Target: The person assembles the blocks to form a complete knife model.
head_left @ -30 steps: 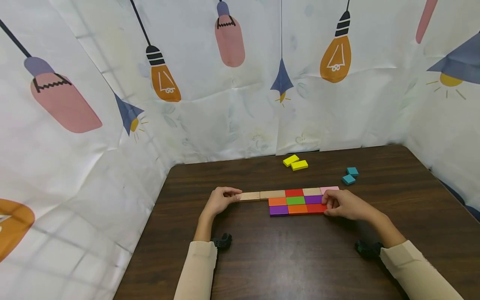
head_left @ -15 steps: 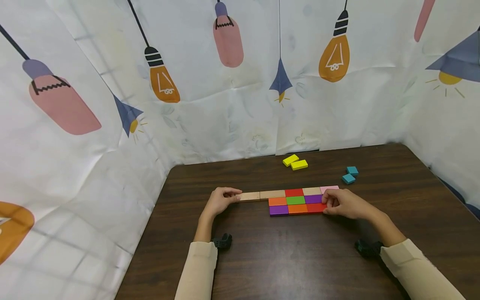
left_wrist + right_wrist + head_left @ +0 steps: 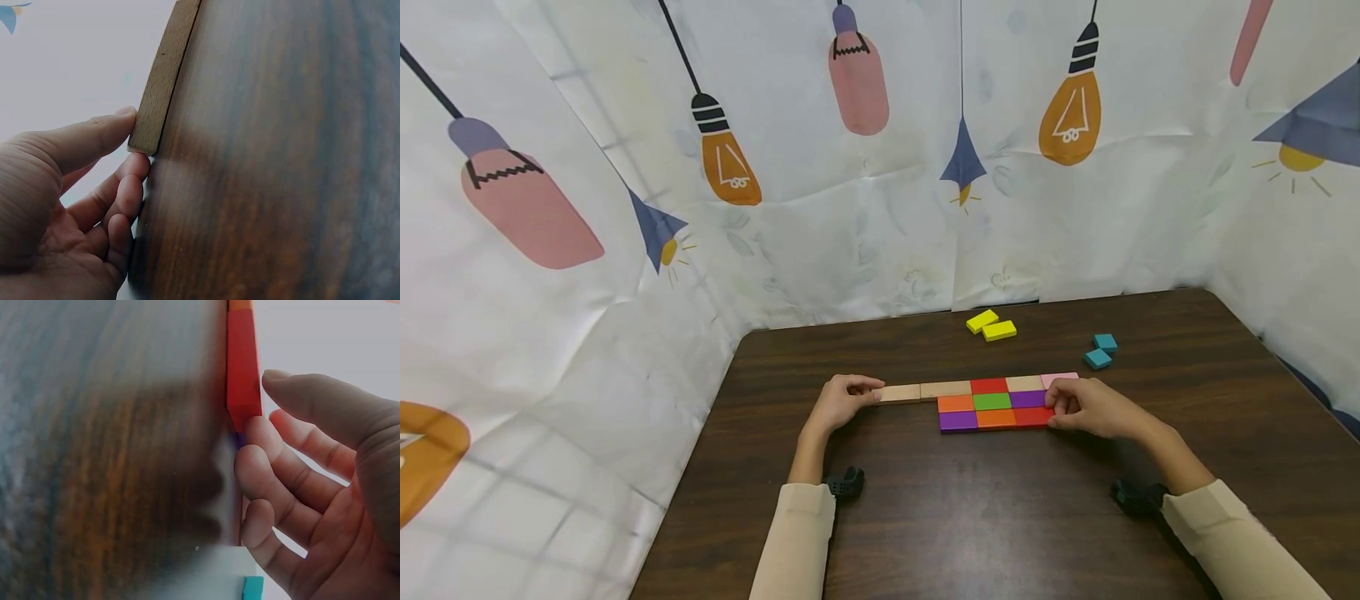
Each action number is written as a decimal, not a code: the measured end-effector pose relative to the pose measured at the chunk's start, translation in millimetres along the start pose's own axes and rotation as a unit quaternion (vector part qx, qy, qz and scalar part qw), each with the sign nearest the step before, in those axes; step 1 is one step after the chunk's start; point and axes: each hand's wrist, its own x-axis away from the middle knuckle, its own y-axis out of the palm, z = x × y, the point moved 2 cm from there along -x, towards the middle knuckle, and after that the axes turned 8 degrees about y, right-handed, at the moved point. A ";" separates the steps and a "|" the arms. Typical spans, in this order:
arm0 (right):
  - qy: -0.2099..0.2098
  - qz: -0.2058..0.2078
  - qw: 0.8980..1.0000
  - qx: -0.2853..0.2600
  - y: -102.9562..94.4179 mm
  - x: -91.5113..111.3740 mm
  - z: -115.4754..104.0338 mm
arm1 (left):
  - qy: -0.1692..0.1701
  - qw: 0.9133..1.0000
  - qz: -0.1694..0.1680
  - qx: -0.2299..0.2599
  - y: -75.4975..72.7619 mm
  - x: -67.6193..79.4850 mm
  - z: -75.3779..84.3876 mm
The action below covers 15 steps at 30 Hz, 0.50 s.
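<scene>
Flat coloured blocks lie joined in three rows on the dark wooden table. My left hand (image 3: 838,403) pinches the left end of a plain wooden block (image 3: 900,393), thumb on its upper side and a fingertip at its end. My right hand (image 3: 1090,408) holds the right end of a red block (image 3: 1032,416) in the front row; a fingertip touches its end and the thumb lies by its edge. Between the hands are a green block (image 3: 992,402), a purple block (image 3: 958,422) and several others. The right fingers partly cover a pink block (image 3: 1060,379).
Two yellow blocks (image 3: 999,331) lie behind the rows, touching each other. Two teal blocks (image 3: 1097,359) lie at the back right. A white curtain (image 3: 865,217) with printed lamps hangs behind the table (image 3: 970,517) and at both sides. Dark wrist straps (image 3: 846,483) sit on both arms.
</scene>
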 end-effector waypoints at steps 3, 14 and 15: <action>0.002 0.007 1.000 -0.005 -1.6 1.1 -1.8 | 0.001 1.000 0.001 -0.001 0.3 0.4 0.4; -0.028 0.100 0.994 -0.017 -15.7 -7.3 -28.8 | -0.002 1.000 -0.001 0.004 0.0 1.0 -0.4; -0.034 0.105 0.994 -0.012 -18.3 -10.8 -32.5 | -0.002 1.000 -0.001 0.003 0.1 1.0 -0.9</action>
